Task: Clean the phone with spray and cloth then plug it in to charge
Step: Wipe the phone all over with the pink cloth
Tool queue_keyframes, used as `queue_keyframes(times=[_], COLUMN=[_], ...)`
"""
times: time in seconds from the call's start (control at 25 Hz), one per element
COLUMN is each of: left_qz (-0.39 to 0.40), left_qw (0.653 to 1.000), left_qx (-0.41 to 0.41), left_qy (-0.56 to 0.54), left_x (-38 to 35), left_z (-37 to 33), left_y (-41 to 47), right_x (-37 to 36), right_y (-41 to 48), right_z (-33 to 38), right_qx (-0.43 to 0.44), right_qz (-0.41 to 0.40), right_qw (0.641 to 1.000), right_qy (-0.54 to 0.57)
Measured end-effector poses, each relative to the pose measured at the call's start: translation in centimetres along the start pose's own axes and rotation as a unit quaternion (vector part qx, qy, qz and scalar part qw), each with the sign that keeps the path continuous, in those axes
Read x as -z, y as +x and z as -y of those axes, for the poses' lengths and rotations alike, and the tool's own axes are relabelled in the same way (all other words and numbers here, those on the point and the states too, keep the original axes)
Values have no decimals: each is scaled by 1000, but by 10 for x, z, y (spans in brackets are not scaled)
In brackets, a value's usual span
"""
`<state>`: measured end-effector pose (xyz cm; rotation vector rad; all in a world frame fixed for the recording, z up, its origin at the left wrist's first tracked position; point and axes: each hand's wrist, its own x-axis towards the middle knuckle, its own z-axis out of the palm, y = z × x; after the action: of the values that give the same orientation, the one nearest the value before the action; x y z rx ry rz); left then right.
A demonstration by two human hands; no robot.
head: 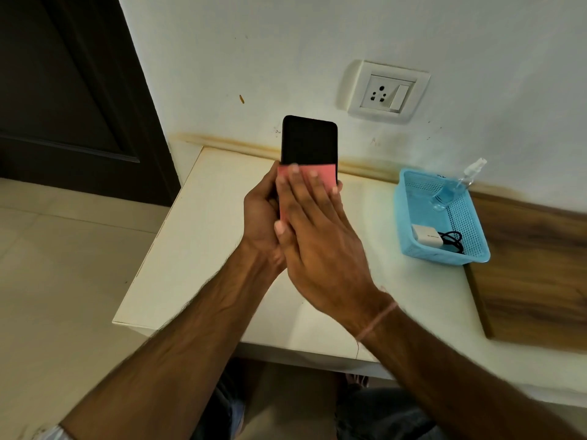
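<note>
while the left hand [259, 214] clasps the phone [308, 141] and the flat right hand [313, 236] presses the pink cloth [305, 182], hard rubbing could dislodge it.

No text can be read; the white charger [427, 240] bears only an illegible dark mark.

Bare forearms, no sleeves over them, fine hair along both; thin pinkish thread band [378, 319] tied round the right wrist, a loose strand trailing from it; short nails on the fingers [313, 173]; dark trousers [381, 411] below; pale cloth edge at lower left
</note>
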<state>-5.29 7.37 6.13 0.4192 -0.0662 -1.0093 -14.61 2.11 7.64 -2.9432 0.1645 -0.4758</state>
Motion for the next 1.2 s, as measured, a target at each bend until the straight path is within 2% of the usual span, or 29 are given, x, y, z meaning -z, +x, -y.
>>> queue_keyframes(times=[0.12, 0.32, 0.4, 0.64, 0.76, 0.92, 1.0, 1.08, 1.2], left_qz=[13, -21, -25, -28, -30, -21, -27, -27, -19], left_qw=[999, 999, 999, 999, 999, 1000, 999, 998, 999], left_qx=[22, -4, -12, -30, -25, -19, -31, -36, -37], left_qy=[19, -25, -40, -16, -8, 3, -9, -36, -34], left_x=[0, -3, -3, 3, 4, 1, 0, -1, 0], left_z=[-8, -3, -2, 1, -1, -5, -3, -1, 1], left_y=[-4, -2, 2, 4, 1, -1, 0, 2, 4], right_x=[-5, -2, 4, 13, 7, 7, 13, 20, 24], right_y=[-25, -40, -36, -6, -10, -35, -48, -52, -38], right_z=[-1, -34, -44, -35, -19, -20, -31, -42, -41], right_qx=[52, 151, 140, 1, 32, 141, 166, 147, 68], right_qz=[7, 2, -14, -13, -34, 2, 13, 0, -34], right_qw=[999, 986, 990, 997, 998, 990, 985, 988, 997], right_qy=[-14, -71, -31, 71, 48, -21, -42, -45, -26])
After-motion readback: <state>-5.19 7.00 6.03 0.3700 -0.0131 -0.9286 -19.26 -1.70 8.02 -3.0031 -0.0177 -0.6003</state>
